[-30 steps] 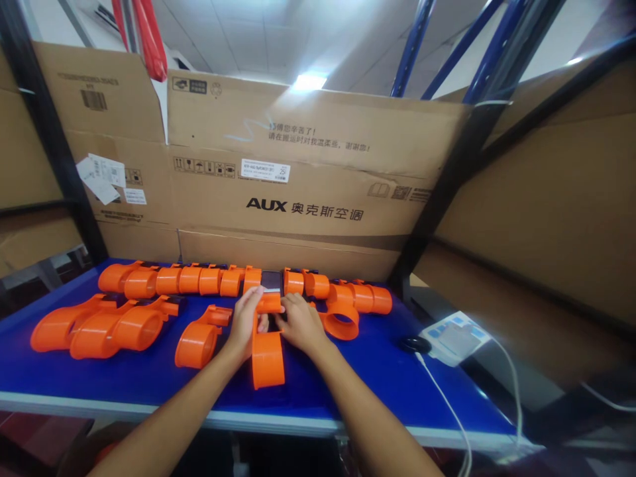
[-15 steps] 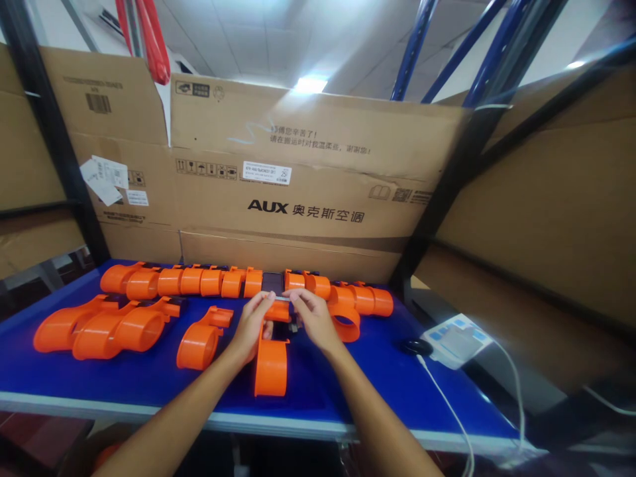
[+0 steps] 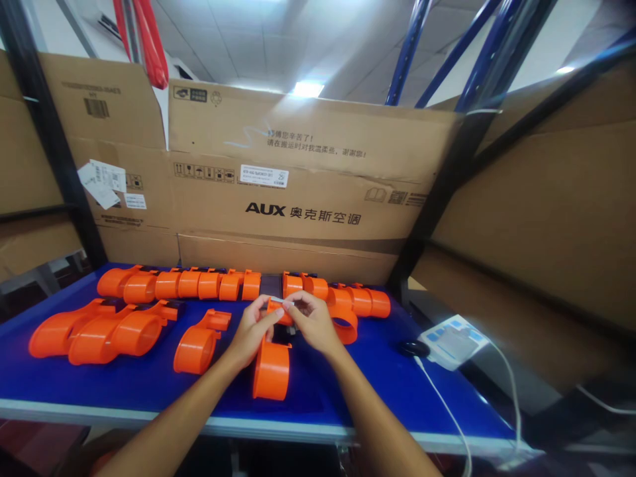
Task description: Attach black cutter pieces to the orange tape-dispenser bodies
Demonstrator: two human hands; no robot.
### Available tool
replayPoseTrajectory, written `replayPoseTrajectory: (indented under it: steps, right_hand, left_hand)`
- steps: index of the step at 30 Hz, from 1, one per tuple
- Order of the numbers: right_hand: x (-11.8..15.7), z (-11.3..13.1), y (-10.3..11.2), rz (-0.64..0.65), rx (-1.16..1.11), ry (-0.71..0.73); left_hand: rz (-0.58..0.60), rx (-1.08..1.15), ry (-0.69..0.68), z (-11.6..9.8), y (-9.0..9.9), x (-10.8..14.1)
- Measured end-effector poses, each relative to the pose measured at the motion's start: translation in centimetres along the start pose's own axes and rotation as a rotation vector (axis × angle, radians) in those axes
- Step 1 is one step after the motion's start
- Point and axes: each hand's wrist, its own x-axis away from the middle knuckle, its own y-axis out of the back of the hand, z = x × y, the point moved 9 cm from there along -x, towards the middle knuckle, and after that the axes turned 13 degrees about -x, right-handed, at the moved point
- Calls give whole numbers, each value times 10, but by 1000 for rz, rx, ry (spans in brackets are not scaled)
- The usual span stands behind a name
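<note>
Over the middle of the blue table [image 3: 377,391] I see the orange holder [image 3: 271,372]. My left hand [image 3: 252,330] is clamped on it; my right hand [image 3: 314,322], close beside, pinches a thin white strip [image 3: 281,301] at its far end.

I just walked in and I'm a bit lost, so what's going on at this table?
A person is working bare-handed at a blue table. The left hand holds an orange ring-ended part, while the right hand pinches a thin pale strip at its far end. More orange parts lie around, many in a row along the upright printed cardboard. A white device sits to the right.
</note>
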Motion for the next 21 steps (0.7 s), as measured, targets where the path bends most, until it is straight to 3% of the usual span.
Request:
replayPoseTrajectory:
  steps: [7, 17, 21]
  right_hand:
    - [1, 4, 7, -61, -17, 4]
    - [2, 19, 12, -117, -19, 65]
    - [1, 13, 17, -137, -70, 26]
  left_hand:
    - [-99, 52, 24, 5, 11, -1]
    - [-127, 113, 65, 11, 19, -5]
    - [-182, 149, 89, 13, 25, -6]
